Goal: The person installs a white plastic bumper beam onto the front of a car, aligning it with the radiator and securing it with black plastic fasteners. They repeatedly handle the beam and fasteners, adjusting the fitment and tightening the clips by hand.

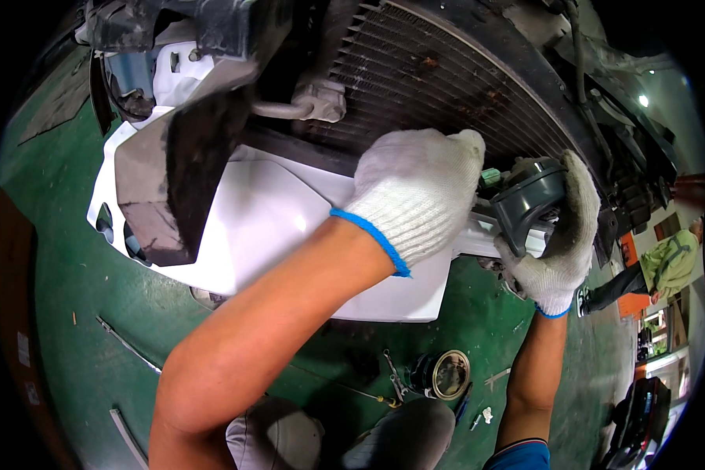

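Observation:
My right hand (565, 251), in a white knit glove with a blue cuff edge, wraps around a dark, rounded snail-type car horn (529, 200). Its thumb and fingers press on the horn's two sides. A small green connector (489, 177) shows at the horn's left. My left hand (421, 184), gloved the same way, is closed just left of the connector, in front of a dirty black finned radiator (435, 78). Its fingers face away, so whatever they hold is hidden. A metal pipe fitting (319, 102) sits on the radiator's left part.
A white body panel (270, 211) lies under my left forearm, with a dark bracket (176, 180) before it. On the green floor are wrenches (395, 376), a round tin (450, 374), a screwdriver (380, 399) and a metal rod (129, 345). Another person (670, 262) stands far right, near a dark car (641, 415).

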Demonstrator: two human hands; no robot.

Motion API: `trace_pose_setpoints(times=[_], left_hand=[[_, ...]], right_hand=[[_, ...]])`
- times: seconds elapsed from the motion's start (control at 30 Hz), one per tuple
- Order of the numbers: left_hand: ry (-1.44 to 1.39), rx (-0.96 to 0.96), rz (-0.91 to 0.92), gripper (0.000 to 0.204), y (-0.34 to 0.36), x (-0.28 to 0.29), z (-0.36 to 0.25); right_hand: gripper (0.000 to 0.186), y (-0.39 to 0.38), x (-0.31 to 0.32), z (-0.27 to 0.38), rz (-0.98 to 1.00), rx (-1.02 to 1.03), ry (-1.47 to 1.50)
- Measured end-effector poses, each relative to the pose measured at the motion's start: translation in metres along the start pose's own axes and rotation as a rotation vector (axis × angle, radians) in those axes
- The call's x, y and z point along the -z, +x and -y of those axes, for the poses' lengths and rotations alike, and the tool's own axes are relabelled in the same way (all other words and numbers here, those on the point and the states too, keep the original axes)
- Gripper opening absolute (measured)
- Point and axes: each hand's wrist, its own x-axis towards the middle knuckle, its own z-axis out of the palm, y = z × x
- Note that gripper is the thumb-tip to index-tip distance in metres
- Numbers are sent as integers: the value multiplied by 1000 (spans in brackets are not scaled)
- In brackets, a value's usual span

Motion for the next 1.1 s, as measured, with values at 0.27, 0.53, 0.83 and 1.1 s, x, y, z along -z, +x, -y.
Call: trace_pose_setpoints(times=[0.27,0.53,0.83,1.1], left_hand=[[-76,-129,6,36,-3,1,15],[-135,-134,-50,35,-1,-3,17],[-266,-133,-276,31,1,-14,17],[-410,-119,-129,34,6,-6,14]], right_hand=[[97,-1,-2,-2,-42,-82,114],[101,-1,-3,1,-34,-96,116],[108,-4,-4,0,-75,-184,224],[110,-7,-5,1,-143,-262,428]])
